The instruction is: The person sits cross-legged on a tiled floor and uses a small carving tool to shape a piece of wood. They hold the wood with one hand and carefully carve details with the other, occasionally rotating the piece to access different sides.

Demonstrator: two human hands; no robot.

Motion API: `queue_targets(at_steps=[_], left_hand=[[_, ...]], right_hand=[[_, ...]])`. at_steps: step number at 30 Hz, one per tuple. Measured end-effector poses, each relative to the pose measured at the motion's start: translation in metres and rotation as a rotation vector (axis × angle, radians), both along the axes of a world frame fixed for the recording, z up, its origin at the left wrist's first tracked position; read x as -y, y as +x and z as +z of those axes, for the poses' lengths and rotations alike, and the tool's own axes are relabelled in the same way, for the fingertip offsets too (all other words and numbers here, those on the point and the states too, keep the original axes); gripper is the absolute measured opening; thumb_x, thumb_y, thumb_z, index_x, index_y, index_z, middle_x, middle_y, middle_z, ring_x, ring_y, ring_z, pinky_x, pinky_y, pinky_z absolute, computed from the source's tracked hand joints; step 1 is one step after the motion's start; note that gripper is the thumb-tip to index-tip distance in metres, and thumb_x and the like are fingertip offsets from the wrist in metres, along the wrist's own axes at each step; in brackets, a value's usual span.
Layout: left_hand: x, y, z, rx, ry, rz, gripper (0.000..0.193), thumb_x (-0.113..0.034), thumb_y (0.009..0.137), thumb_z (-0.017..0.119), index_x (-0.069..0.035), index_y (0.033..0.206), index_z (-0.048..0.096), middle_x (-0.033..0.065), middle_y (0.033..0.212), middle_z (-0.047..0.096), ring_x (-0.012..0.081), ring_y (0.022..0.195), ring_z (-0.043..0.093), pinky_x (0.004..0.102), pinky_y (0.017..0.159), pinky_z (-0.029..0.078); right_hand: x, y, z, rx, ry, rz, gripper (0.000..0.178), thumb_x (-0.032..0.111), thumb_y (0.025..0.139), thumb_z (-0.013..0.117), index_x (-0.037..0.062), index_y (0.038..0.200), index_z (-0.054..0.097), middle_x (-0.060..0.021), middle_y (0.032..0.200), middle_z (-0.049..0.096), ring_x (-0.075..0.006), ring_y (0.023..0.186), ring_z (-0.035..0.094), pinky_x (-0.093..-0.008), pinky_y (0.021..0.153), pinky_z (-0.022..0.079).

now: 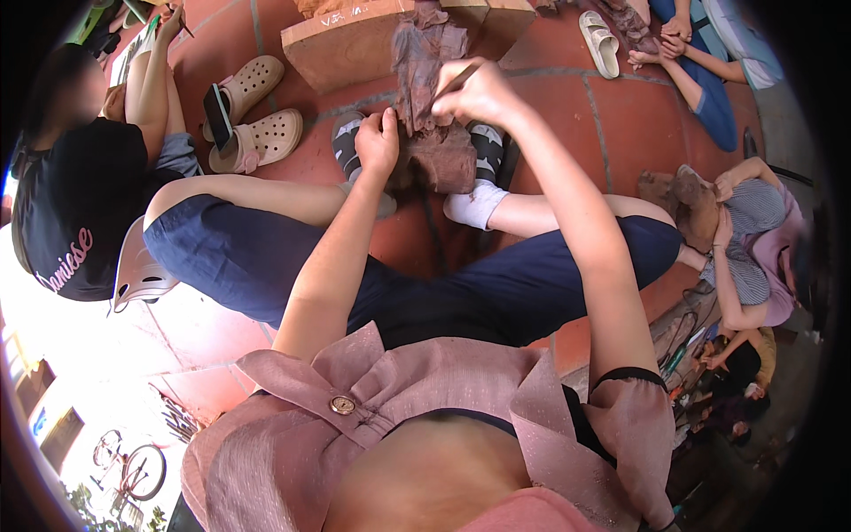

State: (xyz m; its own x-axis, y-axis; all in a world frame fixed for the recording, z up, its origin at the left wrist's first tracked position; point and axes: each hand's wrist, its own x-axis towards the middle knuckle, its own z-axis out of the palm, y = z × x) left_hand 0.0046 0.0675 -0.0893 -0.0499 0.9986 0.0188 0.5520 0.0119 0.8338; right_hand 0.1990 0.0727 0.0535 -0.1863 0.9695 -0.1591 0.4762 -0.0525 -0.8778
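We sit low with our knees spread, and both forearms run forward from the pink blouse over the dark blue trousers, so that our hands meet over the work between our feet. Our left hand lies with its fingers curled together against the left flank of the dark wooden carving, touching it near the base; we judge it is there to brace the piece, which stands upright on the red tiled floor, wedged between our patterned socks. Our right hand is raised higher, wrist bent, elbow out to the right, its fingers pinched shut on a thin stick-like tool whose tip meets the upper part of the carving, a pen-like grip that seems suited to fine strokes. Just beyond the fingers, past the carving, lies a large pale wood block. Left of our left hand a pair of beige clogs rests on the tiles, beside a seated person in a black shirt. Far right of our right hand, another person bends over a brown carved piece, and a single white sandal lies farther off
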Motion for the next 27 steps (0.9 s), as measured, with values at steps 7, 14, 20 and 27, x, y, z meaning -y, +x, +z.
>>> queue_targets(at_steps=[7,14,20,27], left_hand=[[-0.001,-0.001,-0.002,-0.027,0.022,0.002,0.047,-0.043,0.091,0.048,0.001,0.089,0.064,0.0245,0.085,0.062,0.0391,0.085,0.06,0.0419,0.076,0.045],[-0.001,0.0,0.001,0.017,-0.028,-0.005,0.048,-0.044,0.09,0.047,0.0,0.09,0.065,0.0235,0.091,0.061,0.0401,0.089,0.058,0.0444,0.079,0.044],[0.0,0.0,-0.005,0.014,0.018,0.017,0.049,-0.045,0.09,0.048,0.001,0.088,0.064,0.0255,0.085,0.061,0.0409,0.085,0.059,0.044,0.076,0.045],[0.003,0.0,0.002,0.034,-0.001,0.019,0.05,-0.045,0.09,0.048,0.002,0.085,0.062,0.0258,0.086,0.061,0.0421,0.086,0.058,0.0443,0.076,0.044]], right_hand=[[-0.012,0.028,-0.004,-0.004,0.074,-0.271,0.018,0.01,0.063,0.08,0.0059,0.069,0.064,-0.0015,0.062,0.063,-0.0076,0.051,0.056,-0.0247,0.045,0.045],[-0.001,0.015,-0.024,-0.089,0.025,-0.184,0.018,0.01,0.063,0.08,0.006,0.066,0.063,-0.0009,0.06,0.062,-0.0076,0.051,0.055,-0.0237,0.045,0.044],[0.008,0.0,-0.022,-0.087,0.0,-0.165,0.02,0.01,0.063,0.081,0.0052,0.068,0.063,-0.0001,0.061,0.062,-0.0074,0.048,0.053,-0.0236,0.045,0.043],[-0.005,0.021,-0.013,-0.091,0.071,-0.263,0.018,0.01,0.064,0.08,0.0058,0.066,0.063,-0.0005,0.06,0.062,-0.0069,0.049,0.053,-0.0241,0.045,0.043]])
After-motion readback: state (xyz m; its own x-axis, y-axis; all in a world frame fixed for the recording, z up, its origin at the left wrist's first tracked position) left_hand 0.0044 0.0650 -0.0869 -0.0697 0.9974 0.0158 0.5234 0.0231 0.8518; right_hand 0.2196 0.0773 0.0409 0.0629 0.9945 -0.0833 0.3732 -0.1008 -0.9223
